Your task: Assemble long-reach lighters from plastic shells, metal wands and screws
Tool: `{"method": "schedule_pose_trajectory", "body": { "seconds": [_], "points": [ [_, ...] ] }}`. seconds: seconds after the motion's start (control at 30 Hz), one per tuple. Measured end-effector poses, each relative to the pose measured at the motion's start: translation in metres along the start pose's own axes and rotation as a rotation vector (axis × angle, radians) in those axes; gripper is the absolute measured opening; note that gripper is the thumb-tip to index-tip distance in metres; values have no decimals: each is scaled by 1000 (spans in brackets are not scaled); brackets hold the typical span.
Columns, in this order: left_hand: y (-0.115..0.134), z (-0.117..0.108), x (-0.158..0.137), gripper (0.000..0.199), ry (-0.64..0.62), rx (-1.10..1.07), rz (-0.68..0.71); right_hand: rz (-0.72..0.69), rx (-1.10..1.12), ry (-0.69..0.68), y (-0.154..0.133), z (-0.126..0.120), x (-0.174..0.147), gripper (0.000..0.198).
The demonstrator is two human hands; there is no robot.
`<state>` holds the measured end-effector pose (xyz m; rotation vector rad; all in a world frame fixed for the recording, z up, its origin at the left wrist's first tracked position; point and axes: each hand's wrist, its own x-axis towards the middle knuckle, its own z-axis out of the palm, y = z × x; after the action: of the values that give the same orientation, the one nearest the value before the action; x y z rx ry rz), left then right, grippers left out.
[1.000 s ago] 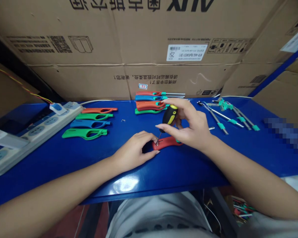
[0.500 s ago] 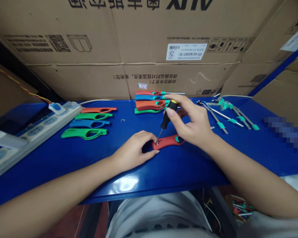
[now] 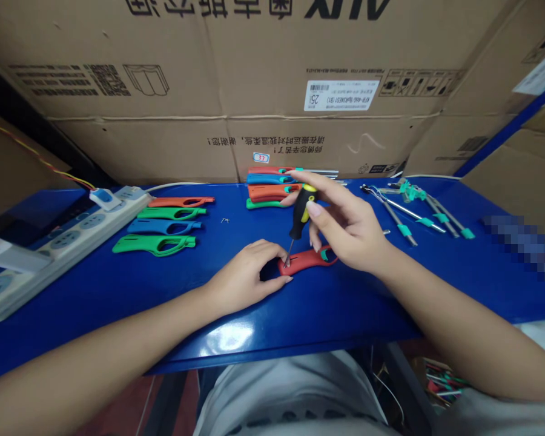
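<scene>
A red lighter (image 3: 305, 260), the long-necked kind with a teal trigger, lies flat on the blue table. My left hand (image 3: 254, 272) pinches its handle end between thumb and fingers. In my right hand (image 3: 345, 224) is a black and yellow screwdriver (image 3: 303, 212), held by its handle and tilted slightly. The screwdriver's tip meets the red handle near its left end, beside my left fingertips. My right hand and its shadow hide the lighter's far right end.
Behind my hands, several assembled lighters (image 3: 272, 192) lie stacked. Several empty handle shells (image 3: 163, 227) are on the left, beside a power strip (image 3: 68, 242). Small screws (image 3: 225, 220) lie between. Metal tubes with teal parts (image 3: 418, 212) lie right. A cardboard wall (image 3: 227, 139) closes the back.
My right fingers have shifted round the screwdriver's handle, and the handle has moved a little left and more upright. My left hand and the red lighter stay in place.
</scene>
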<state>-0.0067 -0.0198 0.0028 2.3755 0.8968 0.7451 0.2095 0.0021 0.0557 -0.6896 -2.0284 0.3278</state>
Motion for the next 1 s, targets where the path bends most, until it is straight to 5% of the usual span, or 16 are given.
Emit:
{"method": "schedule_pose_trajectory", "body": {
  "seconds": [0.07,0.23,0.47,0.63,0.83,1.0],
  "points": [
    [0,0,0,16,-6,4,-4,20,33,-25,0,1,1,39],
    [1,-1,0,16,-2,-1,9,-66,-282,210,5,-1,2,30],
    [2,-1,0,16,6,1,1,77,32,25,9,0,3,36],
    [1,-1,0,16,-4,2,7,-134,-251,219,6,-2,3,23],
    [-1,0,0,17,-3,9,11,-44,-57,-8,2,-2,1,38],
    [0,0,0,16,-3,5,9,-202,-299,168,3,-4,0,28]
  ]
}}
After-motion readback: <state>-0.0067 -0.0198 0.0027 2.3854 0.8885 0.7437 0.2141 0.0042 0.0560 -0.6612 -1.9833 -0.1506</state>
